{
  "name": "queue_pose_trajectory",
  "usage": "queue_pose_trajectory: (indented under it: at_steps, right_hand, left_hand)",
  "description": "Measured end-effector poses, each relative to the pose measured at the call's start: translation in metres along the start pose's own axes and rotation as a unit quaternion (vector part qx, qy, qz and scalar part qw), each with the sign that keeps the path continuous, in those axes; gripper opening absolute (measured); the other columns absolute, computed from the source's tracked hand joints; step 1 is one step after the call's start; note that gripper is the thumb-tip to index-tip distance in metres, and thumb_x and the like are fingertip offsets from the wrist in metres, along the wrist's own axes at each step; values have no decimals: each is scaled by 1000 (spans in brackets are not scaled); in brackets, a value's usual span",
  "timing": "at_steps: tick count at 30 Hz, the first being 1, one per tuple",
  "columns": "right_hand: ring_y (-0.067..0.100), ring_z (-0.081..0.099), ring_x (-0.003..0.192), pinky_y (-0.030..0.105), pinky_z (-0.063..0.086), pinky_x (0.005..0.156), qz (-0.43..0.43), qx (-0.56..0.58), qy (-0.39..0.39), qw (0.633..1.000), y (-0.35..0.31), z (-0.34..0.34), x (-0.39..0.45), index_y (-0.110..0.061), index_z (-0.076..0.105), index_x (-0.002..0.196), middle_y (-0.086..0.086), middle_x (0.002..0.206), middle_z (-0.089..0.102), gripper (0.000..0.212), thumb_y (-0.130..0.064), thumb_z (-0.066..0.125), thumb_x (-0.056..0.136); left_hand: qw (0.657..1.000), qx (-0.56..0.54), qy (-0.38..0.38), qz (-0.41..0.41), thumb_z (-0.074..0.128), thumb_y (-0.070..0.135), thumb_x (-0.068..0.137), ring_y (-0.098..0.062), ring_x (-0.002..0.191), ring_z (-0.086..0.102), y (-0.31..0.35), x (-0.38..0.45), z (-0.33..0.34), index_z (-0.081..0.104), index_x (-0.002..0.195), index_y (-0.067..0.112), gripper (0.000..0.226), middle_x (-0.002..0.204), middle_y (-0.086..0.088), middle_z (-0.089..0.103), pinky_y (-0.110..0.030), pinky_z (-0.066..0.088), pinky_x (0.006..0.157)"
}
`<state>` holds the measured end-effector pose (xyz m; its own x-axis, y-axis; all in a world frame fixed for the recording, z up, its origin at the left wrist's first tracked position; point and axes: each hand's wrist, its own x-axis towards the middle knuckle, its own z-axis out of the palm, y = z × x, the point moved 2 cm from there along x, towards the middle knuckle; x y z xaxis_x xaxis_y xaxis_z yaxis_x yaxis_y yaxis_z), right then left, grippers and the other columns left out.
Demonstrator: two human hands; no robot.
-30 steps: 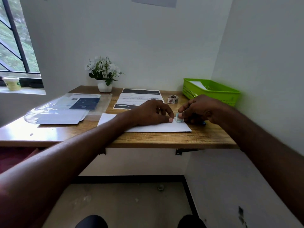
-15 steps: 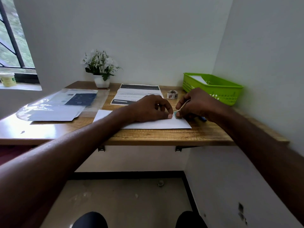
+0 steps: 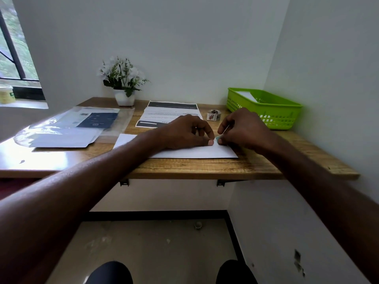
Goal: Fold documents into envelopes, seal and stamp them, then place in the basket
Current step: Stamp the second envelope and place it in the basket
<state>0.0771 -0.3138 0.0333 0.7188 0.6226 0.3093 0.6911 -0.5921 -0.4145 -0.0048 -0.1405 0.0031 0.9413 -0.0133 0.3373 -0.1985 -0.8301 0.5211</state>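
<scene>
A white envelope (image 3: 196, 153) lies flat near the front edge of the wooden desk (image 3: 184, 167). A small teal stamp (image 3: 217, 137) sits at its upper right corner. My left hand (image 3: 184, 133) rests on the envelope with curled fingers, its thumb pressing down beside the stamp. My right hand (image 3: 242, 128) pinches the stamp and a thin pale strip that sticks up from it. The green basket (image 3: 272, 113) stands at the back right with a white envelope (image 3: 245, 95) inside.
A printed document (image 3: 164, 111) lies behind my hands. A small stamp roll (image 3: 213, 115) sits next to the basket. At the left lies a clear plastic sleeve (image 3: 73, 128) with papers and envelopes. A potted white flower (image 3: 122, 83) stands by the back wall.
My right hand has lifted slightly at the stamp, with a thin strip now showing between its fingers. The head camera has tilted a little. My left hand stays pressed on the envelope.
</scene>
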Motion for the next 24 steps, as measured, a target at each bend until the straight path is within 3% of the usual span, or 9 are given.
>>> queue_pose_trajectory:
  at_steps: [4, 9, 15, 24]
  right_hand:
    - [20, 68, 94, 34, 56, 86, 3, -37, -25, 999, -1, 1, 6, -21, 77, 97, -1, 94, 69, 34, -23, 93, 67]
    - [19, 69, 65, 27, 58, 58, 82, 11, -138, 987, -6, -7, 20, -10, 75, 102, 9, 83, 73, 32, -11, 90, 74]
    - [15, 68, 71, 21, 57, 53, 119, 32, -208, 970, -8, -10, 32, -5, 76, 101, 7, 85, 72, 19, -2, 81, 83]
    - [17, 67, 70, 21, 53, 49, 103, -9, -183, 978, -8, -2, 36, -10, 75, 93, 12, 95, 72, 6, -5, 72, 91]
  left_hand:
    - [1000, 8, -7, 4, 80, 36, 89, -22, 96, 63, -1, 1, 0, 78, 109, 29, 21, 99, 0, 70, -32, 51, 82]
    - [1000, 8, -25, 3, 78, 38, 90, -21, 96, 63, -2, 2, -1, 70, 123, 27, 36, 100, 4, 69, -35, 52, 84]
    - [999, 17, -31, 17, 77, 39, 91, -24, 94, 63, -3, 3, 0, 70, 123, 30, 34, 98, 8, 69, -42, 52, 84]
    - [997, 62, -36, 18, 71, 51, 92, -15, 98, 62, -7, 5, -1, 75, 123, 39, 33, 108, 10, 68, -39, 54, 89]
